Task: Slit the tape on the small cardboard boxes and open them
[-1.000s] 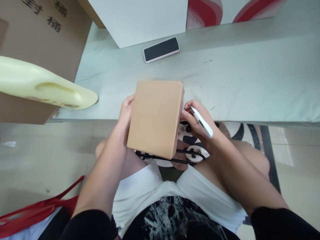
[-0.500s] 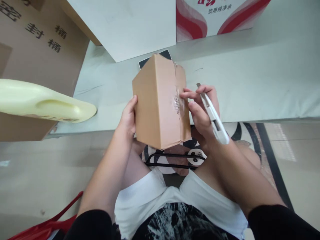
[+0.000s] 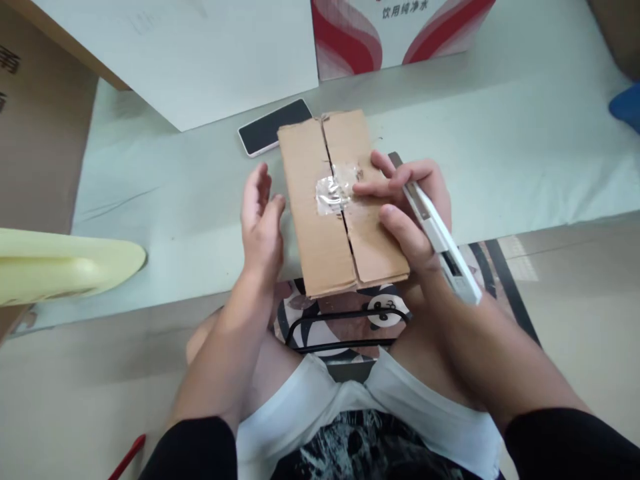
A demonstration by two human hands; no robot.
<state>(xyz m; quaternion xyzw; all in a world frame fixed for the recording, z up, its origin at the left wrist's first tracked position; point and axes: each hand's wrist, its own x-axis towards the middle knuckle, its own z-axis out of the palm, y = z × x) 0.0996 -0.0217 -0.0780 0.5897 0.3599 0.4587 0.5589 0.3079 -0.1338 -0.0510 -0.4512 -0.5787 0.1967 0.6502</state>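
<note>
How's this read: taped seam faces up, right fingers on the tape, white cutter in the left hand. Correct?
Wrong hand. The head view shows the white cutter in the right hand; the left hand is open, holding nothing, beside the box. The rest holds.

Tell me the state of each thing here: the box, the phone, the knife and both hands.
cardboard box, flaps shut, crumpled clear tape across the middle of the seam.
phone, face up on the table, screen dark.
utility knife, gripped in the right hand; blade too small to tell.
left hand, open, beside the box's left edge.
right hand, shut on the knife, a fingertip on the tape.
</note>
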